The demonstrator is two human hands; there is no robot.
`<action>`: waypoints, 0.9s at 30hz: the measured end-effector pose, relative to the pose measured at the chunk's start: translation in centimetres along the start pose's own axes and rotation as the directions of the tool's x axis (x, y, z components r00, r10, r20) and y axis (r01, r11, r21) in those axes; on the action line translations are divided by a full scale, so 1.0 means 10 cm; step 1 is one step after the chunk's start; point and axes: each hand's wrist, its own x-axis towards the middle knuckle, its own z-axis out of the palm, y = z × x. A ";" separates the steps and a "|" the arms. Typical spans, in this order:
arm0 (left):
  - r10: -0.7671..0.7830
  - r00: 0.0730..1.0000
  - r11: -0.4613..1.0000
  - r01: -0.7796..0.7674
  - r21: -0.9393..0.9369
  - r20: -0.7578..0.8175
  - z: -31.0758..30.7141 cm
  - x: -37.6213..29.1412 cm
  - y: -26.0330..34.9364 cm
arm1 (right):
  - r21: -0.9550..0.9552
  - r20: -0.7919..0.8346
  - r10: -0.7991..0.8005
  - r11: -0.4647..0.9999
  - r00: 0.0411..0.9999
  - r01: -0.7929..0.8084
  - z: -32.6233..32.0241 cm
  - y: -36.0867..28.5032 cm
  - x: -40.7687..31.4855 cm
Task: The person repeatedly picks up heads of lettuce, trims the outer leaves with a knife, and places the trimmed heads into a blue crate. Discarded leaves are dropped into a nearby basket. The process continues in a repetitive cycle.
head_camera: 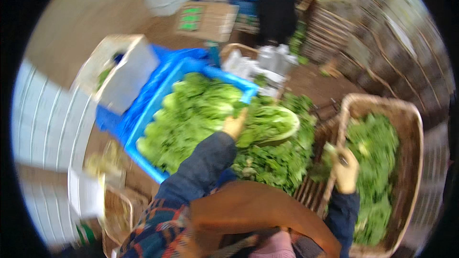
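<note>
My left hand (235, 124) reaches over the right edge of a blue plastic crate (141, 166) filled with heads of leafy lettuce (186, 114). It touches the greens there; blur hides whether it grips any. Just right of it, a larger leafy head with a pale rim (276, 122) lies on a pile of loose green leaves (276, 165). My right hand (345, 172) is closed around a small dark object, too blurred to name, with a pale green leaf piece beside its fingers. That hand is over the left rim of a brown plastic crate (417, 172) holding leafy greens (373, 147).
A white foam box (125, 75) stands on blue sheeting at upper left. Beyond the blue crate are white plastic bags (276, 57) and a cardboard box (206, 19). A person in dark clothing (274, 7) stands at the top, near stacked crates (328, 28). Another crate sits at lower left.
</note>
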 end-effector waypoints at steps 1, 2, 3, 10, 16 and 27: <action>0.000 1.000 0.999 0.000 0.032 -0.004 0.03 -0.04 0.09 | -0.136 0.030 0.114 0.985 0.993 -0.109 -0.10 0.14 0.02; 0.010 1.000 1.000 -0.010 0.028 0.008 0.08 -0.07 0.20 | -0.116 0.034 0.103 0.988 0.994 -0.099 -0.07 0.26 -0.01; 0.067 0.996 0.997 -0.065 -0.042 0.052 0.15 -0.12 0.32 | -0.205 -0.022 0.194 0.959 0.981 -0.195 -0.08 0.38 0.03; 0.076 0.958 0.834 0.091 -0.544 0.277 0.93 -0.44 1.26 | 0.681 0.414 0.393 0.465 0.821 -0.566 0.41 1.03 0.13; -0.153 0.975 0.847 0.215 -0.486 0.164 0.65 -0.70 1.04 | 0.705 0.561 0.466 0.164 0.684 -0.690 0.39 1.44 -0.02; 0.237 0.970 0.956 -0.243 -0.162 -0.053 -0.02 -1.81 0.57 | 0.552 0.819 -0.138 0.453 0.556 -0.700 1.83 -0.90 0.17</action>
